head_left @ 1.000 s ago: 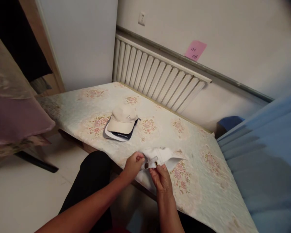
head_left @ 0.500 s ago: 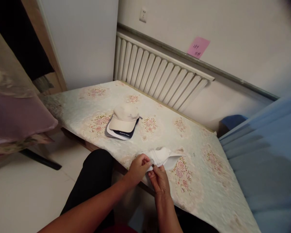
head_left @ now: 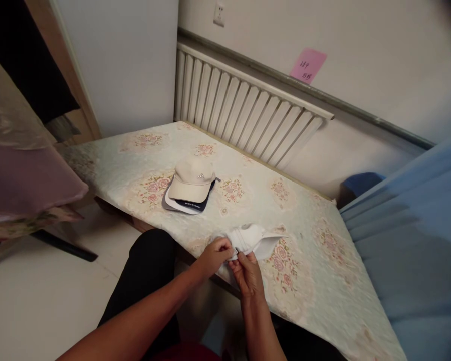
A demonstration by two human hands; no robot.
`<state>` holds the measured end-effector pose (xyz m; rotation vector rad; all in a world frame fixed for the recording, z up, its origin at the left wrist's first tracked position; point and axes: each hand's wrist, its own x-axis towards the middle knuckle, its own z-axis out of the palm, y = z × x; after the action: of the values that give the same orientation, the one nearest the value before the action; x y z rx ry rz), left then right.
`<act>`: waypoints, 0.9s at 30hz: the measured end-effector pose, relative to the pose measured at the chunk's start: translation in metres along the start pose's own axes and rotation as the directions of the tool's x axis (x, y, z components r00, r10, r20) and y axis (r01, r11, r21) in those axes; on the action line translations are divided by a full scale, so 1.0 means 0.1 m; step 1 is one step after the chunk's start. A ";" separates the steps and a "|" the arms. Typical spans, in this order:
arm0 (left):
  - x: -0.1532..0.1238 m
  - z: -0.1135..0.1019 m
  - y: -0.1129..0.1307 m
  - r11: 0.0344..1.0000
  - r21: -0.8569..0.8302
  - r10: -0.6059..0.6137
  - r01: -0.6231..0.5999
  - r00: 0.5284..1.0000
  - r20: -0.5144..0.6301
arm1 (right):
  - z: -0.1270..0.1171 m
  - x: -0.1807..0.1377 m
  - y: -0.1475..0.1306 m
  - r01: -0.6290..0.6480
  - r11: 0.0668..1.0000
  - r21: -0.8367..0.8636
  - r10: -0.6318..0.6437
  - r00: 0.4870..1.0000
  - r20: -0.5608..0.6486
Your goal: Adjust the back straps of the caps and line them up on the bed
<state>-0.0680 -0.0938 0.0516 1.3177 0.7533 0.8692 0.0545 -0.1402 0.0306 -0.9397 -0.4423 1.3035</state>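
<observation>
From my head camera, my left hand and right hand meet at the near edge of the worktop, the fingers of both pinched shut on the back strap of a white cap. The cap lies on the floral cloth with its brim toward the right. Well apart from it, toward the far left, sits a stack of caps, a beige one on top. A radiator runs along the far edge, under a pink note. Blue fabric borders the right edge. Nothing lies between my hands and the stack.
</observation>
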 end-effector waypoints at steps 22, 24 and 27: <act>0.00 0.18 -0.13 0.924 0.363 0.036 0.119 0.919 -0.393 | 0.06 -0.03 0.08 0.057 0.998 -0.020 -0.056 0.998 0.039; 0.00 0.19 -0.16 0.932 0.344 0.035 0.114 0.917 -0.398 | 0.06 -0.03 0.08 0.059 0.998 -0.022 -0.058 0.998 0.038; 0.00 0.18 -0.18 0.959 0.264 0.008 0.102 0.923 -0.385 | 0.04 -0.02 0.09 0.062 0.998 -0.018 -0.061 0.997 0.042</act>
<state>-0.0505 -0.1033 0.0358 1.3842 1.2496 1.0236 0.0453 -0.1408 0.0260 -0.9096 -0.5130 1.2667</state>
